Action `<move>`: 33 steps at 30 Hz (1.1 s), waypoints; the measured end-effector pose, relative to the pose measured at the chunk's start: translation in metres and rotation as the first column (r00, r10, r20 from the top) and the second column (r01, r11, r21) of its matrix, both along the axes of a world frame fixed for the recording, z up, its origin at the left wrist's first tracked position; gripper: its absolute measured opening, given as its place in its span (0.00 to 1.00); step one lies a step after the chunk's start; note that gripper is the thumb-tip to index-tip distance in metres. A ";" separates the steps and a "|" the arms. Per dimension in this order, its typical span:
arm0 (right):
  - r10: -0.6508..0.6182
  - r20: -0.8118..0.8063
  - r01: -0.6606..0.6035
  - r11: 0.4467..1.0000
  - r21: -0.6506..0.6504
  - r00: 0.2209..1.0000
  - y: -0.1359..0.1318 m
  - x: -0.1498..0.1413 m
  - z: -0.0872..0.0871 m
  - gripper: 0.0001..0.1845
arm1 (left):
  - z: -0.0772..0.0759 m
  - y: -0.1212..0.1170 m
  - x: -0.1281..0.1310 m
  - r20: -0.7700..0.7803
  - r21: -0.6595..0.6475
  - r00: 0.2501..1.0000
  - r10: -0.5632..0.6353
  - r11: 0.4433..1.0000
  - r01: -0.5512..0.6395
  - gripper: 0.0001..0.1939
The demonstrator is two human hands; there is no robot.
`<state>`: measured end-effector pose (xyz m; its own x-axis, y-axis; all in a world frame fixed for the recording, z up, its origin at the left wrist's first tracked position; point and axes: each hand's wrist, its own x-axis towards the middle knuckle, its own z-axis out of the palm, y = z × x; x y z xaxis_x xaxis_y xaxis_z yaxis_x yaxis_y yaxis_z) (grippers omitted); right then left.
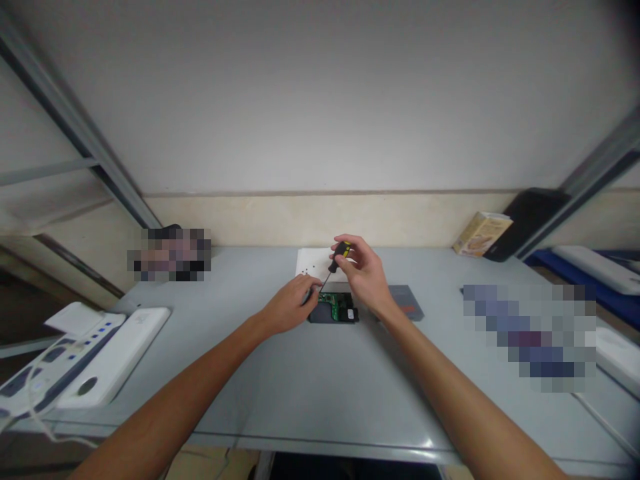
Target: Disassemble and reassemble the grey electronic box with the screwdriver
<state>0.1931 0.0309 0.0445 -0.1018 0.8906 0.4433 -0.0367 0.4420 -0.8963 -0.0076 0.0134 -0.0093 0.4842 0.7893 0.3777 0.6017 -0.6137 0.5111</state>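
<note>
A small dark device with an exposed green circuit board lies open in the middle of the grey table. My right hand is closed round a screwdriver with a black and yellow handle, its thin shaft slanting down to the device's left end. My left hand rests with curled fingers on the left edge of the device, holding it. A white sheet with tiny dark specks lies just behind the device.
A grey flat cover lies right of the device. White power strips sit at the left edge. A small box and a black object lean at the back right. White items line the right side.
</note>
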 end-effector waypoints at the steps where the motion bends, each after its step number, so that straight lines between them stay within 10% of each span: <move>1: -0.003 0.004 0.003 1.000 0.003 1.000 0.000 0.000 0.000 0.16 | -0.001 0.000 0.000 0.011 -0.004 1.000 0.003 1.000 -0.003 0.09; 33: -0.029 0.086 0.027 0.999 0.026 0.996 -0.003 -0.002 0.000 0.14 | 0.001 0.001 0.002 0.001 0.031 1.000 -0.027 0.999 0.027 0.06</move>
